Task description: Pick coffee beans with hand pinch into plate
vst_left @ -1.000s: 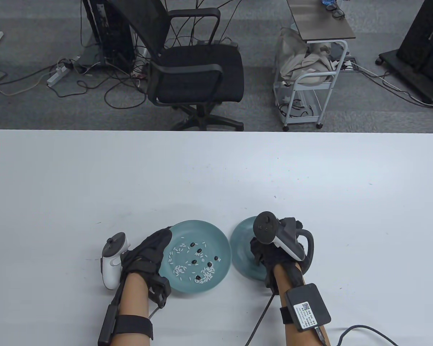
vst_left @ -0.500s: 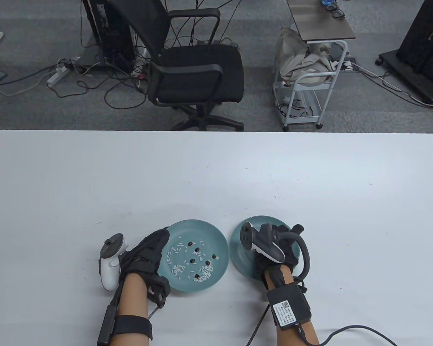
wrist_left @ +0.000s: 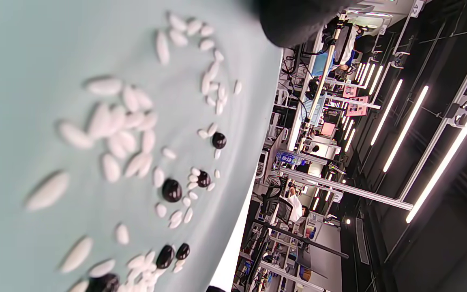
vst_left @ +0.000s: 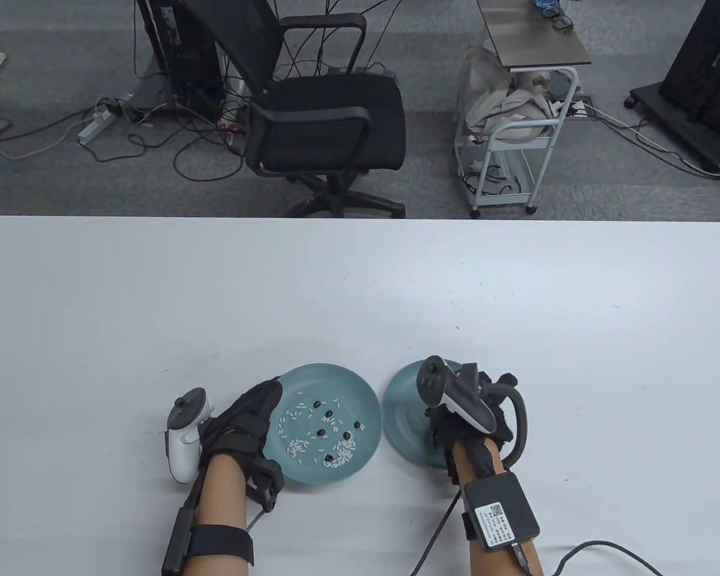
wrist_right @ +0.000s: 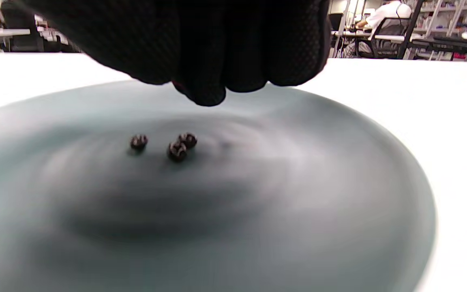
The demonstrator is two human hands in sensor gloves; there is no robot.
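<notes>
A teal plate (vst_left: 369, 399) holds white rice grains (vst_left: 297, 447) mixed with several dark coffee beans (vst_left: 321, 432); the left wrist view shows those beans (wrist_left: 172, 190) close up. My left hand (vst_left: 249, 411) lies flat on that plate's left rim, fingers straight. A second teal plate (vst_left: 403, 417) stands just to its right, with three coffee beans (wrist_right: 176, 150) near its middle. My right hand (wrist_right: 205, 91) hovers a little above them, fingertips bunched together. No bean shows between the fingertips. In the table view its tracker (vst_left: 456, 399) hides the fingers.
The two plates sit close together near the front edge of the white table (vst_left: 360, 288). A cable (vst_left: 594, 549) trails from my right forearm across the table. Beyond the far edge stand an office chair (vst_left: 324, 114) and a small cart (vst_left: 516, 120).
My right hand has rocked over the right plate, leaning left half a second ago and now back upright. My left hand and both plates have stayed put.
</notes>
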